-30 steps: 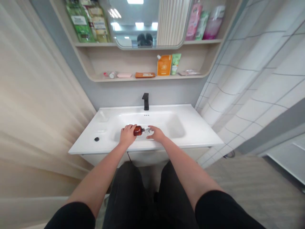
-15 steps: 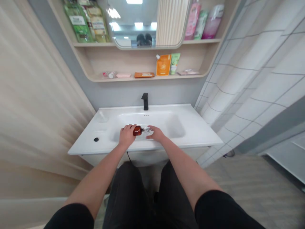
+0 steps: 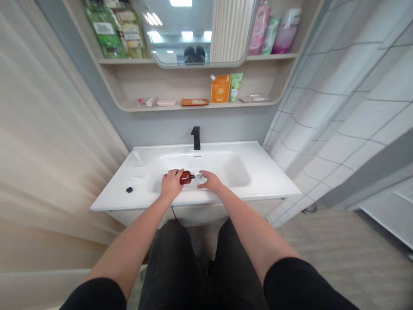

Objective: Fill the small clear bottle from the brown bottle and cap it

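Near the basin's front edge (image 3: pixel 200 194), we find the left hand (image 3: pixel 171 184) clasping an amber bottle (image 3: pixel 185 177), neck toward the half-curled right hand (image 3: pixel 210 181)'s clear container (image 3: pixel 199 178).

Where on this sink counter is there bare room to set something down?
Bare: the counter from the sink to its right end; also inside the sink, right of the right hand. Crowded: mid-sink, with left hand, brown bottle and clear container; left of the sink, black cap and clear items.
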Tool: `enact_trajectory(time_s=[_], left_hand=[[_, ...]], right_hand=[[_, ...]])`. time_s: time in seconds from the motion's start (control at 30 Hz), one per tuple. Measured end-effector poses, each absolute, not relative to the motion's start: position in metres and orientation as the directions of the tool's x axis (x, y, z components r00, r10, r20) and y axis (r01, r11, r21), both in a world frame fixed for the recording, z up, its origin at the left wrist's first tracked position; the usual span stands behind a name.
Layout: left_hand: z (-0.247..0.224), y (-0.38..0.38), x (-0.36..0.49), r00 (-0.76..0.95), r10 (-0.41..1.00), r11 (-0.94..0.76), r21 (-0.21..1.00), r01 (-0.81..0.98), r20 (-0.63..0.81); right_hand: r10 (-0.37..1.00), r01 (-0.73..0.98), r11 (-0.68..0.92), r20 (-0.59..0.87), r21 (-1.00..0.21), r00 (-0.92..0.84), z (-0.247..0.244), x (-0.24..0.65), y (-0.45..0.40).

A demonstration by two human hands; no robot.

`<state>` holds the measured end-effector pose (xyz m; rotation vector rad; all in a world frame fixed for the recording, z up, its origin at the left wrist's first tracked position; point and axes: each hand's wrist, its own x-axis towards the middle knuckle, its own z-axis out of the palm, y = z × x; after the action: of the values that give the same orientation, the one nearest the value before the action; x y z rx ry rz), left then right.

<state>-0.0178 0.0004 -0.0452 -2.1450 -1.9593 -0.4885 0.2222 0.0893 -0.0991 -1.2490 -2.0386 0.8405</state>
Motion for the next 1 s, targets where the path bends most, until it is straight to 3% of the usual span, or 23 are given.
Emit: enact_trajectory(time_s=[1.0], left_hand=[[-0.0468,0.0009,-0.0180,0.056,0.927,-0.098,0.095,0.991,0.370]], right_hand=[[0.912,0.543,0.361,0.165,-0.758,-0.377,-0.1013,0.2219,0.0909]])
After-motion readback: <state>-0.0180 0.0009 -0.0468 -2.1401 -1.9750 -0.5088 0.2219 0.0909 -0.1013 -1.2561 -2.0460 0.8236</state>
